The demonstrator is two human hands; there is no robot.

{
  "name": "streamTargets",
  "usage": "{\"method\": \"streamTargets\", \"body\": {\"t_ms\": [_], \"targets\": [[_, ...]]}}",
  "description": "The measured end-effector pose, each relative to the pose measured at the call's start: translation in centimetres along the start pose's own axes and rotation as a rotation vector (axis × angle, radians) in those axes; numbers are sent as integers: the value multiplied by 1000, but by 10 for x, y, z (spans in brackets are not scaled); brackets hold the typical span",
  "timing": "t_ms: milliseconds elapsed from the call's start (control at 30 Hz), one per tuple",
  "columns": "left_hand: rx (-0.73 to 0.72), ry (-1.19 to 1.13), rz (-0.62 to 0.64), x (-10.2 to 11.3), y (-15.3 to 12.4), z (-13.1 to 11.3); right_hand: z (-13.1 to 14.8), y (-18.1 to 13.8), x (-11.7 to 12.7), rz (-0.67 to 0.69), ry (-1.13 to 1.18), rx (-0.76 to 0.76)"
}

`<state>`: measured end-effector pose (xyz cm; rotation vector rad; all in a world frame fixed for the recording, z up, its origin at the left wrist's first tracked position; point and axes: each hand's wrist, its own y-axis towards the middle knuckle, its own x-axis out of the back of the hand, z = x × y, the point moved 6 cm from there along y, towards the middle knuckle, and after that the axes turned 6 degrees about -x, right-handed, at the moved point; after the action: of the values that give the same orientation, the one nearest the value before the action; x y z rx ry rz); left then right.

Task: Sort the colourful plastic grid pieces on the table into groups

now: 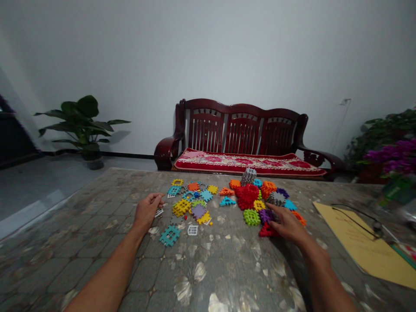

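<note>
My left hand (148,211) rests at the left edge of a loose group of interlocking plastic blocks, its fingers curled together. A white lattice piece (158,212) shows just beneath its fingertips; whether they grip anything is hidden. Close by lie a teal square block (170,235), a yellow block stack (181,207), a lavender block (199,211) and a white window piece (193,230). On the right, my right hand (287,222) reaches over the sorted piles, thumb and index finger apart. Under and beside it are red triangular blocks (267,230), a purple block (265,216) and a grey stack (276,198).
Red blocks (247,197) are heaped amid orange, blue and green ones. At the right, eyeglasses (357,223) lie on a yellow envelope (364,242), near purple flowers (394,156). Beyond the patterned table (182,277) stand a wooden bench (243,125) and a potted plant (86,125).
</note>
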<state>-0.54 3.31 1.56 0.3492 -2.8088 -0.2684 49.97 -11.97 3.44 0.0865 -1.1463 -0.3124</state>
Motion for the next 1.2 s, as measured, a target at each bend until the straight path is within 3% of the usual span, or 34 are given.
{"method": "streamTargets", "body": {"t_ms": [500, 933, 1200], "targets": [[-11, 16, 4, 0, -1, -2, -4, -2, -4, -80, 3, 35], [1, 17, -2, 0, -2, -6, -11, -4, 15, -222, 48, -42], [-12, -3, -3, 0, -2, -7, 0, -6, 14, -184, 58, -13]]}}
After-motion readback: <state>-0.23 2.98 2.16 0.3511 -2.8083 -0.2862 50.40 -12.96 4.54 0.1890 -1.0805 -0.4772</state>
